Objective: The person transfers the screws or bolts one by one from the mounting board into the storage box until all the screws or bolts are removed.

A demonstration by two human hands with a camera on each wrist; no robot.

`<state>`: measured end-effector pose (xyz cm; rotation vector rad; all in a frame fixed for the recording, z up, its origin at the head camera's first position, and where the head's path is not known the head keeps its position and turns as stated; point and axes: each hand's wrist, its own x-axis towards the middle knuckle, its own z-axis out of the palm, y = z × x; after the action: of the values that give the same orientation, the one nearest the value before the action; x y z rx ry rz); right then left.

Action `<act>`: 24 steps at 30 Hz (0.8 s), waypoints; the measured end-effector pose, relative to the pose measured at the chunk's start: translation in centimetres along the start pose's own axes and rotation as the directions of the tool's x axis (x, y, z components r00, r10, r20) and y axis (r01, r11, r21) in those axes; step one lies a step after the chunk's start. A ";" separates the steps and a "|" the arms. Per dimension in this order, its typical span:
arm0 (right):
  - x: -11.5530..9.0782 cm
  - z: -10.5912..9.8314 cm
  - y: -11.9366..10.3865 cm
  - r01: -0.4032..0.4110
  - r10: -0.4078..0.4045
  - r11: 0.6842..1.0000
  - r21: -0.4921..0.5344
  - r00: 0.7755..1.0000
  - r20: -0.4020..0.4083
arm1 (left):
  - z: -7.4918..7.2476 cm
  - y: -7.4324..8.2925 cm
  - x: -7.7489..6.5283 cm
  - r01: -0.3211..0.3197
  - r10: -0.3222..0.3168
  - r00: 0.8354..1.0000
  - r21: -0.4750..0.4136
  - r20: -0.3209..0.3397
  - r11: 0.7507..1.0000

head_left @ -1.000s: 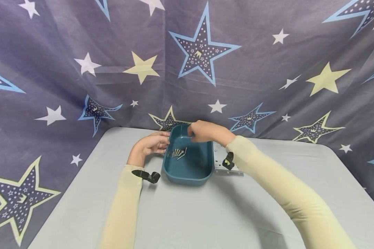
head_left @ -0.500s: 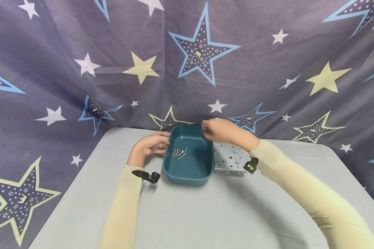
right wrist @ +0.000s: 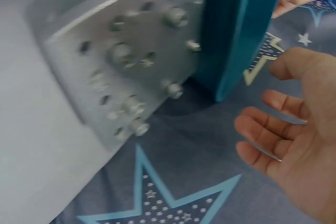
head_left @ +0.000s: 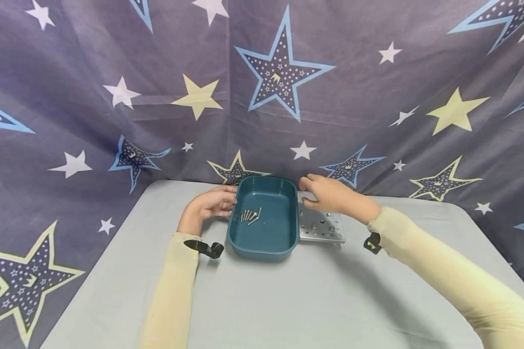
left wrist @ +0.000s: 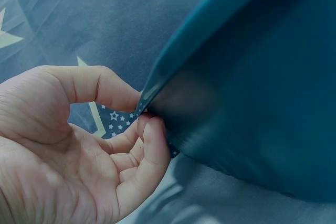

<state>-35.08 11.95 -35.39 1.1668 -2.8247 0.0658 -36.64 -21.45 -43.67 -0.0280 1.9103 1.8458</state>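
A deep teal tray (head_left: 262, 252) stands on the table, with several small metal screws (head_left: 250, 215) lying in its left half. My left hand (head_left: 214, 201) holds the tray's left side; the left wrist view shows curled fingers (left wrist: 152, 145) and thumb meeting at its edge. To the tray's right lies a perforated metal plate (head_left: 316, 234) with several bolts in its holes. My right hand (head_left: 327, 194) hovers over the plate's far part. Its loosely spread fingers (right wrist: 262, 124) hold nothing in the right wrist view, and it hides part of the plate.
A pale table (head_left: 253, 300) carries everything, and a dark star-patterned cloth (head_left: 358, 102) hangs right behind it. Black wrist mounts (head_left: 207, 248) sit on both sleeves. The tray's right wall stands against the plate's left edge.
My right hand has moved from above the tray rightward to above the metal plate, and its fingers have spread. The left hand, tray and screws stay in place.
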 end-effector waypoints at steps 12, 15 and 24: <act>-1.4 3.5 1.5 0.157 -0.167 0.982 -0.101 0.980 -0.105 | -0.1 -0.1 0.2 0.008 -0.008 1.000 -0.017 -0.002 1.000; -1.6 4.2 1.6 0.194 -0.210 0.973 -0.125 0.969 -0.129 | 0.0 -0.2 0.2 0.007 -0.007 1.000 -0.019 -0.005 1.000; -1.7 5.6 1.5 0.215 -0.236 0.965 -0.152 0.962 -0.137 | 0.0 -0.2 0.1 0.003 -0.003 1.000 -0.013 -0.002 1.000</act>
<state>-35.33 13.80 -41.16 1.3792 -2.5021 -0.0489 -36.68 -21.45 -43.88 -0.0367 1.8984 1.8566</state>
